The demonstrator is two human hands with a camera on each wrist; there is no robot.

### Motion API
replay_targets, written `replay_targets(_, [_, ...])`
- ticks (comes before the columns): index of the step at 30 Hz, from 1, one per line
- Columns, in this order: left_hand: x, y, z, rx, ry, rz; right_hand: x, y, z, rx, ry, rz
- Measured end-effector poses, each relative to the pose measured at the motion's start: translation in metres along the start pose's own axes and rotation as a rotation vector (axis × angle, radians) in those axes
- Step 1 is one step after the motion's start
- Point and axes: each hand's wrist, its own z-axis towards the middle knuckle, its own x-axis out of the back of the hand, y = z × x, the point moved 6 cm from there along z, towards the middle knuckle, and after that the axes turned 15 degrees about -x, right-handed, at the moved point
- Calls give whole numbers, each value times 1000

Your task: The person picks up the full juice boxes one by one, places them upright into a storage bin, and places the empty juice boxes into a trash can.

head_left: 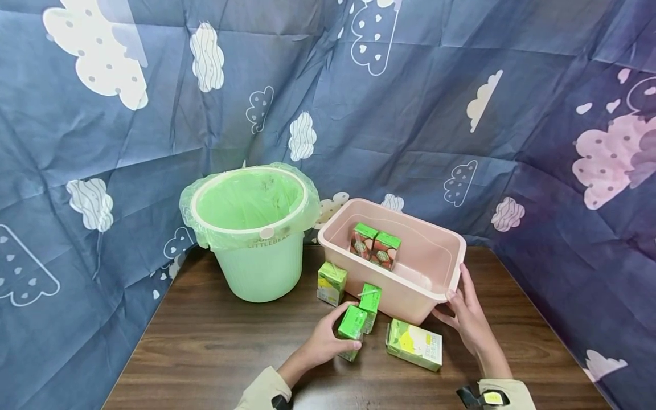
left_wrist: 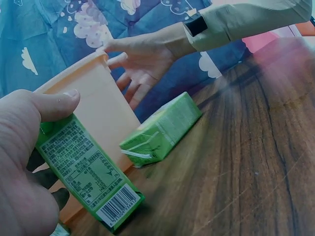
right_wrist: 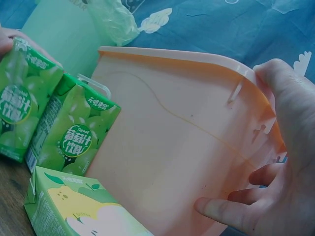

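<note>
My left hand [head_left: 327, 340] grips a green grape juice box [head_left: 352, 323] upright near the table, thumb along one side. Close behind it, another grape juice box [right_wrist: 74, 132] with a bent straw on top stands against the pink bin [head_left: 397, 296]. My right hand [head_left: 468, 320] holds the bin's right front corner, its thumb on the rim and its fingers under it along the outer wall. Between my hands, a pear-pictured juice box [head_left: 415, 344] lies flat on the table. One more pear-pictured box [head_left: 331, 283] stands at the bin's left front.
Inside the bin, two red-fronted juice boxes [head_left: 363, 240] with green tops stand side by side. A green bucket [head_left: 258, 267] lined with a clear bag stands at the left back. Blue cloud-patterned cloth [head_left: 400, 125] hangs behind the brown wooden table [head_left: 215, 353].
</note>
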Motion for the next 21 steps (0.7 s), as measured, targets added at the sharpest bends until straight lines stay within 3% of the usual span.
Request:
replay_targets(7, [9,19,-1,-13,-15,-46,0,-1,0,6,4,-8])
replay_targets(15, [17,44,10,-33,-23,-113,0,-1,0,-3,12,-14])
replay_targets(21, [24,68,25,-66,-42,-47,0,-1,-1,-12,23,-20])
